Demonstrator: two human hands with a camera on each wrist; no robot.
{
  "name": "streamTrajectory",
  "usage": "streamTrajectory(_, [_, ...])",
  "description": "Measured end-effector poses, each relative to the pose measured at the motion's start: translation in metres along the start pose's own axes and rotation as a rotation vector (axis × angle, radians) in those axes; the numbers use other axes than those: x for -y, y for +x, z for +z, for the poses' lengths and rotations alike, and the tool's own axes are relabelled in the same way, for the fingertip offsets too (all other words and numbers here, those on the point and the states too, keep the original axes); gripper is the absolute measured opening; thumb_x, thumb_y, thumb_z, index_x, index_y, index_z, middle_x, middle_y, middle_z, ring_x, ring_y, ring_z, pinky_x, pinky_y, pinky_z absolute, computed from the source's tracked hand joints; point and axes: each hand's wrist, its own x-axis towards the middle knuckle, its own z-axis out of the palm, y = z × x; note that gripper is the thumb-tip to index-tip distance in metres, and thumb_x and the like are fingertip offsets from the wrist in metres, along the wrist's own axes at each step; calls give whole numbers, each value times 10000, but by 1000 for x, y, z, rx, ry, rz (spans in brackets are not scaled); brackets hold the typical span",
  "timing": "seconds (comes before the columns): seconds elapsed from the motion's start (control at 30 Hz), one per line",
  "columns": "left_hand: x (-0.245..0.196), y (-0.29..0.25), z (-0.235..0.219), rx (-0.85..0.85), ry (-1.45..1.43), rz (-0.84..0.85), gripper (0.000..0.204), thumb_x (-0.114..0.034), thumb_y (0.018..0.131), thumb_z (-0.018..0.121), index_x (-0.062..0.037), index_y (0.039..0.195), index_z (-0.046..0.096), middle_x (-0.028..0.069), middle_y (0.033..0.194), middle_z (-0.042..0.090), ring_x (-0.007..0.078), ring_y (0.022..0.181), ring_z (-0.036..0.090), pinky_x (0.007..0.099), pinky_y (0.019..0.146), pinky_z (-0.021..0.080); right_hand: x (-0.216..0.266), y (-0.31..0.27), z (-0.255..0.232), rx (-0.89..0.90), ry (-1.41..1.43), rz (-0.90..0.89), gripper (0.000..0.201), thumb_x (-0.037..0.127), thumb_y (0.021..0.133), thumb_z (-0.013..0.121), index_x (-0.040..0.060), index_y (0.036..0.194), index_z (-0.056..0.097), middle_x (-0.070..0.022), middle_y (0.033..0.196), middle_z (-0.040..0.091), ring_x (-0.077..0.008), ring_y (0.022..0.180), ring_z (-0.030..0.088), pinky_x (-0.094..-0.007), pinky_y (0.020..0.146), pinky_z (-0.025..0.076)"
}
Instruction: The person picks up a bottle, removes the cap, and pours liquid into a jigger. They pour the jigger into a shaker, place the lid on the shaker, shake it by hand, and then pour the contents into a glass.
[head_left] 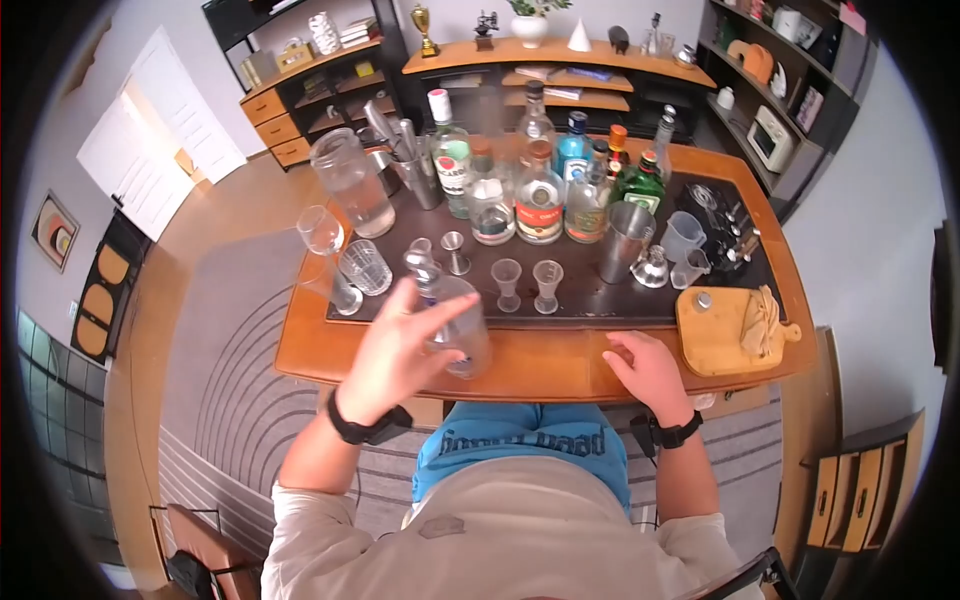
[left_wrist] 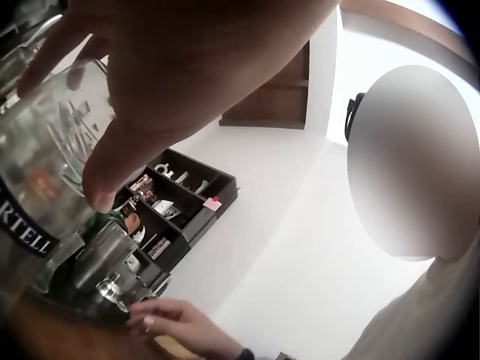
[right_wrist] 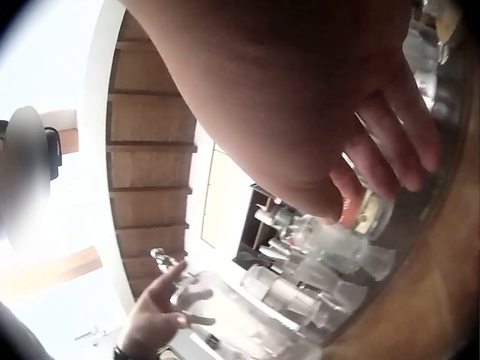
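A clear glass bottle (head_left: 465, 335) with a rounded stopper (head_left: 420, 264) stands at the table's front edge, left of centre. My left hand (head_left: 385, 350) is at its side, fingers spread and fairly straight, overlapping the glass. In the left wrist view the thumb (left_wrist: 105, 176) lies along the near side of the glass, above a dark label (left_wrist: 26, 229) ending in "RTELL"; other fingers are partly hidden behind the glass. My right hand (head_left: 648, 370) is at the front edge with loosely bent fingers, holding nothing. Two small clear measuring glasses (head_left: 547, 287) stand between the hands, farther back.
Several liquor bottles (head_left: 540, 205) line the back of the dark mat. A water pitcher (head_left: 355, 185), stemmed glass (head_left: 320, 230) and ribbed tumbler (head_left: 366, 268) stand left. A metal shaker (head_left: 627, 243), plastic jugs (head_left: 683, 237) and a cutting board (head_left: 715, 340) with a cloth are right.
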Motion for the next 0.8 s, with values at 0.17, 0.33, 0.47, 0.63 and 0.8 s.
streamTrajectory(0.17, [-6,0,24,-114,-24,21,819,-58,687,923,-252,1451,704,183,1267,570,383,1089,617,456,949,570,98,45,-31,20,249,-207,302,120,969,777,11,1246,730,-134,1050,749,-248,876,749,-339,762,604])
streamTrajectory(0.33, [-10,5,35,-121,15,-27,772,-129,702,931,-217,1433,700,197,1347,564,397,1214,613,458,994,576,181,97,-38,29,268,-454,363,197,966,796,24,1278,726,-130,1024,734,-261,857,732,-355,755,600])
streamTrajectory(0.47, [-14,7,46,-226,107,-43,705,-234,713,946,-190,1377,713,198,1400,560,390,1292,605,473,967,607,214,135,-26,-8,46,-575,370,265,976,784,32,1260,741,-134,994,734,-287,823,718,-378,756,589])
streamTrajectory(0.63, [-12,9,57,-252,181,-88,662,-318,730,950,-198,1339,718,190,1414,568,391,1242,632,474,891,616,223,163,-8,104,-175,-595,311,326,973,754,28,1061,739,-163,954,740,-389,888,722,-477,795,579])
streamTrajectory(0.8, [-8,12,58,-259,209,-79,632,-331,742,942,-213,1324,725,172,1410,580,366,1232,646,459,856,626,222,167,-6,113,-229,-639,260,277,976,739,19,964,707,-168,914,730,-406,894,721,-505,794,571])
